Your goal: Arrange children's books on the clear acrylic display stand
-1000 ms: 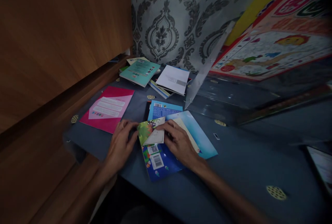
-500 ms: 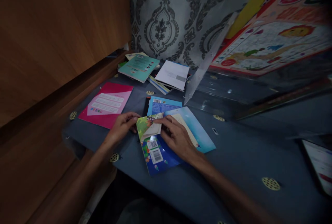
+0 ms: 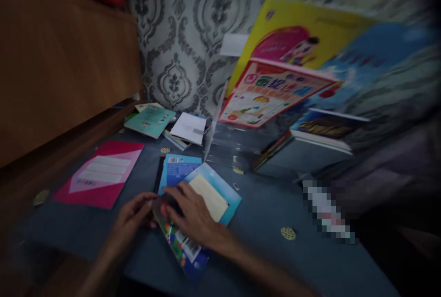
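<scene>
A dark blue booklet (image 3: 195, 265) with a colourful picture edge and a white barcode label lies slanted near the table's front edge. My left hand (image 3: 136, 214) is closed at its upper left corner, fingers pinched on the edge. Curled over the upper part of the booklet, my right hand (image 3: 195, 214) has its fingertips at that same corner and hides much of the cover. Behind it are a light blue book (image 3: 232, 203) with a cream panel and another blue book (image 3: 182, 166) with a barcode. Motion blurs the fingertips.
A pink book (image 3: 103, 173) lies at left. Farther back are a teal book (image 3: 149, 122) and a white-covered book (image 3: 189, 127) on piles. A clear stand (image 3: 223, 148) holds upright picture books (image 3: 262, 99) at right. The wooden cabinet (image 3: 69, 53) borders the left side.
The view has swung up and to the right, showing more of the book stand. The lifted page corner has gone down, and my right hand now covers the booklet's upper part.
</scene>
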### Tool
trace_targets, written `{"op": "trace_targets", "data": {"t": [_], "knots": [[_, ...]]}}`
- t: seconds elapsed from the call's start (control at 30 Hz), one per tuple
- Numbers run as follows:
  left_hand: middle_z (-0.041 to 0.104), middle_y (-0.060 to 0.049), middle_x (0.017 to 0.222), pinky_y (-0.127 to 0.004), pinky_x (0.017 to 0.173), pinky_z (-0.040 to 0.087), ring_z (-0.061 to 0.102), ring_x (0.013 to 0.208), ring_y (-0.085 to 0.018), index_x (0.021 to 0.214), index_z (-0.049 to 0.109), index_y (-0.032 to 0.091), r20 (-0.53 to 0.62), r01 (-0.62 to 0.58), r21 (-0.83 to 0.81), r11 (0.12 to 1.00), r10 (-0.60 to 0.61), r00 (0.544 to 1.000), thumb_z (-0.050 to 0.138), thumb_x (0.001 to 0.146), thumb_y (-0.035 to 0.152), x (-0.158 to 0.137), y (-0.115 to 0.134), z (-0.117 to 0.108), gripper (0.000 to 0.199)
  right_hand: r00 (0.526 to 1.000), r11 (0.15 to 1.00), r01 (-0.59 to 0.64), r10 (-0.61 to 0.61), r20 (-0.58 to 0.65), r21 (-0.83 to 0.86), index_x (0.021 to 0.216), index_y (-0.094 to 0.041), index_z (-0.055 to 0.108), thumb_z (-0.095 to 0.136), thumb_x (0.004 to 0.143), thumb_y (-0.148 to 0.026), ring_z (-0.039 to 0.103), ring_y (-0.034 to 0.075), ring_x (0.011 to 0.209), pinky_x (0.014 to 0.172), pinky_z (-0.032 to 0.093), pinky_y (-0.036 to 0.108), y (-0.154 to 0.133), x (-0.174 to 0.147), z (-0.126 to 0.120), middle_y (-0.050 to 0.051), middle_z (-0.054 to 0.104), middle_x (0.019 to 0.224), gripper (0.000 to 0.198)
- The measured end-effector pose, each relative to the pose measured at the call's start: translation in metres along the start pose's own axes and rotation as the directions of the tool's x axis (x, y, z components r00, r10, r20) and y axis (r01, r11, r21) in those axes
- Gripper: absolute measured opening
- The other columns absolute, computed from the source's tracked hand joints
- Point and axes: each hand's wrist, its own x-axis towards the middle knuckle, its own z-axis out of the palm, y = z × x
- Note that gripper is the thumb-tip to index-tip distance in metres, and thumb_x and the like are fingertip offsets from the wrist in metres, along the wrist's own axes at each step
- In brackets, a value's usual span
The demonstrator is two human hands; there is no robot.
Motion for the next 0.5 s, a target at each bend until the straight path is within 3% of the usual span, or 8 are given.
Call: {"op": "trace_targets", "data": {"t": [0.13,0.3,0.43,0.5], "knots": [[0.072,-0.002,0.076,-0.027,0.058,0.054,0.065,0.065,-0.019,0.093,0.071,0.019,-0.026,-0.097,0.123,0.988,0.101,0.995,0.076,0.06,0.07,0.001,-0.006,-0.001,0.061,0.996,0.999,-0.034,0.034,0.083,-0.011,0.133,-0.028,0.056,0.064,0.092,-0.036,0.057,0.025,0.116,0.094,0.051,0.042,-0.009,0.004,0.0,0.007,0.058,0.128,0.042],[0.077,-0.006,0.097,-0.031,0.084,0.058,0.07,0.101,-0.03,0.089,0.074,0.021,-0.037,-0.192,0.211,0.958,0.204,0.978,0.073,0.059,0.074,0.001,-0.011,-0.006,0.061,0.997,1.0,0.002,-0.003,0.074,0.019,0.135,-0.031,0.053,0.073,0.077,-0.064,0.051,0.031,0.127,0.103,0.047,0.048,-0.002,0.002,0.012,0.008,0.051,0.141,0.07],[0.077,-0.007,0.098,-0.032,0.087,0.057,0.069,0.103,-0.031,0.089,0.075,0.021,0.021,-0.206,0.227,0.952,0.207,0.978,0.073,0.059,0.076,0.002,-0.013,-0.011,0.062,0.998,0.999,0.029,-0.026,0.049,-0.045,0.132,-0.028,0.054,0.076,0.074,-0.062,0.056,0.03,0.12,0.098,0.05,0.046,0.001,0.0,0.022,0.009,0.057,0.133,0.071],[0.076,-0.006,0.09,-0.031,0.082,0.058,0.071,0.093,-0.028,0.09,0.074,0.021,0.035,-0.216,0.245,0.945,0.214,0.976,0.072,0.06,0.077,0.003,-0.015,-0.012,0.063,0.998,0.995,0.06,-0.057,0.037,-0.077,0.132,-0.027,0.054,0.077,0.075,-0.057,0.058,0.029,0.117,0.095,0.051,0.044,0.0,0.0,0.022,0.009,0.06,0.129,0.069]]}}
